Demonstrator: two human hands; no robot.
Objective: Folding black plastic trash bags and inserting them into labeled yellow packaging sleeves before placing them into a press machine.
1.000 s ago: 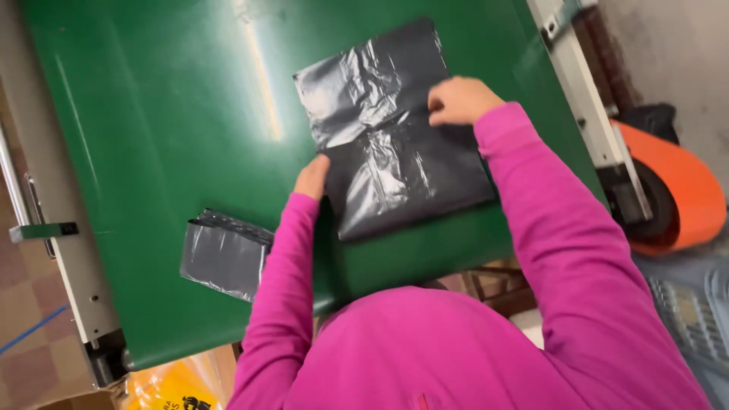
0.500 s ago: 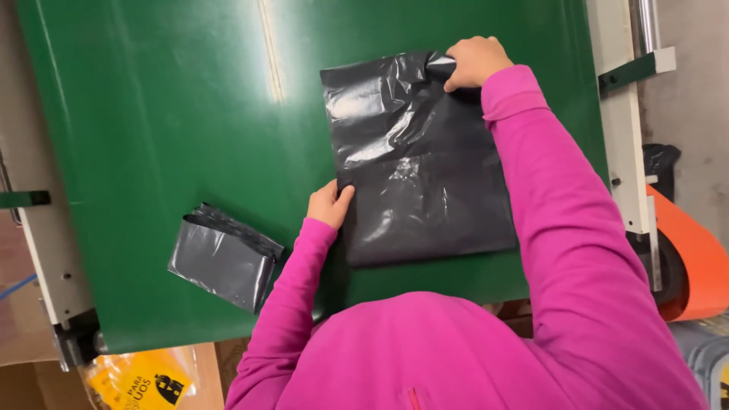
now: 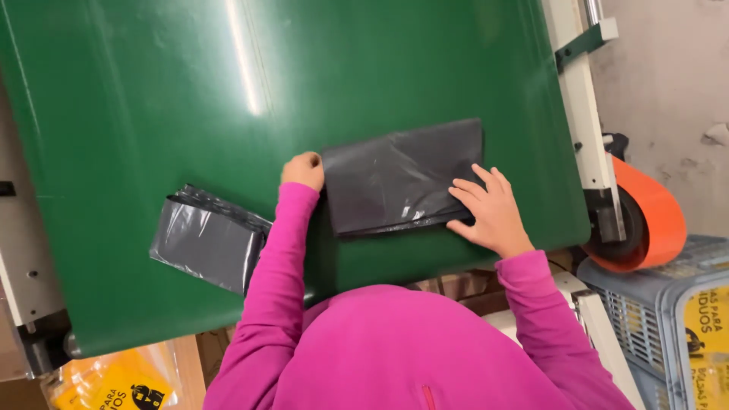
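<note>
Change: since half a second ago the black bag (image 3: 399, 176) has gone from a tall, crinkled sheet to a folded, wider-than-tall rectangle, and the right hand (image 3: 486, 209) has come down from the bag's top corner to its lower right edge.
Body: pink sleeves and hood fill the bottom middle of the frame.
Right hand: open, fingers spread flat, fingertips pressing on the bag's right end; the palm rests on the green table (image 3: 152, 91) just right of the bag.
Left hand: (image 3: 304, 168) curled into a loose fist at the bag's left edge, touching it; whether it pinches the plastic I cannot tell.
Bag: lies flat at the centre of the frame near the table's lower edge, between the two hands, with layered edges showing along its lower side.
Stack: (image 3: 206, 239) a pile of folded black bags sits on the table at lower left, just left of the left sleeve, apart from the bag in hand.
Table: glossy green surface covering most of the frame, with a streak of light in the upper middle.
Orange roll: (image 3: 653, 220) at right, past the table's white frame (image 3: 581, 106).
Crate: (image 3: 645, 311) grey, lower right corner, below the roll.
Yellow packet: (image 3: 114, 380) lower left corner, under the table edge.
</note>
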